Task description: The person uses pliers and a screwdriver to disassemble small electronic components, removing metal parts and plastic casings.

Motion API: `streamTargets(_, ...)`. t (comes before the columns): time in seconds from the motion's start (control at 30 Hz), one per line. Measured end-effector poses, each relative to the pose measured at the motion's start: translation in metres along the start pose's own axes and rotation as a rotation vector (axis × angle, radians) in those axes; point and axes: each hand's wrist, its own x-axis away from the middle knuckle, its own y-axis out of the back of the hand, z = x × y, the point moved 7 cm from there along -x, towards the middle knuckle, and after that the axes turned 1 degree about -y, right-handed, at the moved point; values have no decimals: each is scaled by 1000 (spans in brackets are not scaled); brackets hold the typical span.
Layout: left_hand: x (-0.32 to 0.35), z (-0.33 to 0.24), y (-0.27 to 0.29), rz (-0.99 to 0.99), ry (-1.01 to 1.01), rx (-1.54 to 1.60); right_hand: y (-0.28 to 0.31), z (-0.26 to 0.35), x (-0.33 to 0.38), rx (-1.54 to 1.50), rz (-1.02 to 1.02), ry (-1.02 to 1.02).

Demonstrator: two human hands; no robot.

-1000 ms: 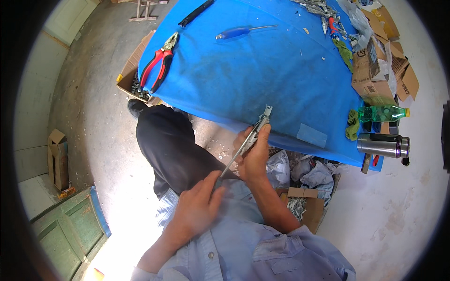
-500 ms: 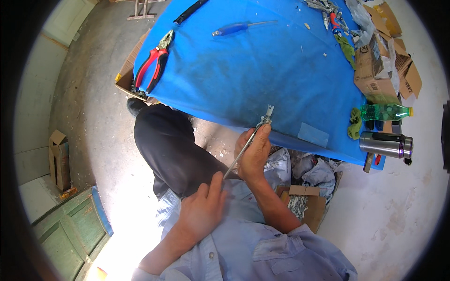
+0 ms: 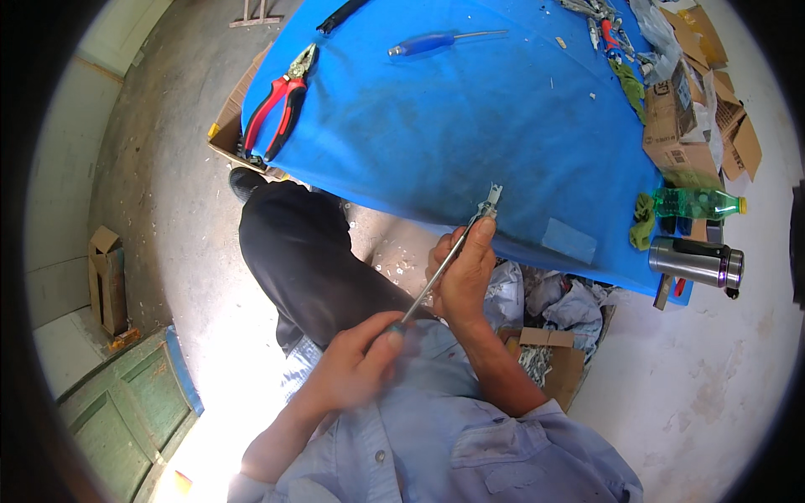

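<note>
At frame centre, the right hand [image 3: 463, 281] pinches a small metal part [image 3: 488, 204] against the blue table [image 3: 470, 126] edge. The left hand [image 3: 356, 369], lower centre, has its fingers clenched on a screwdriver [image 3: 432, 285] angled up to that part. Red pliers [image 3: 277, 105] lie upper left.

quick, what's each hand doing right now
Left hand: closed on the screwdriver handle.
Right hand: closed around the shaft, holding a small metal part at the tip.
</note>
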Motion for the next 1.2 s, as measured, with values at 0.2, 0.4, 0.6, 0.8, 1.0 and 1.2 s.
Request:
streamTargets(0.2,5,-16,5,-173,-233,-384,0,-5,1,-66,17,-21)
streamTargets(0.4,15,-21,-14,-321,-330,-817,-6,-7,-1,-119,48,-5)
streamTargets(0.6,14,-19,-20,-362,-289,-953,-6,-16,-4,-222,94,-30)
streamTargets(0.8,10,-27,-2,-197,-174,-498,-3,-14,-4,-144,134,-3)
streamTargets(1.0,-9,-11,0,69,52,63,0,-15,-2,-46,102,59)
streamTargets(1.2,-7,-8,-12,28,47,79,8,-23,11,-85,136,-25)
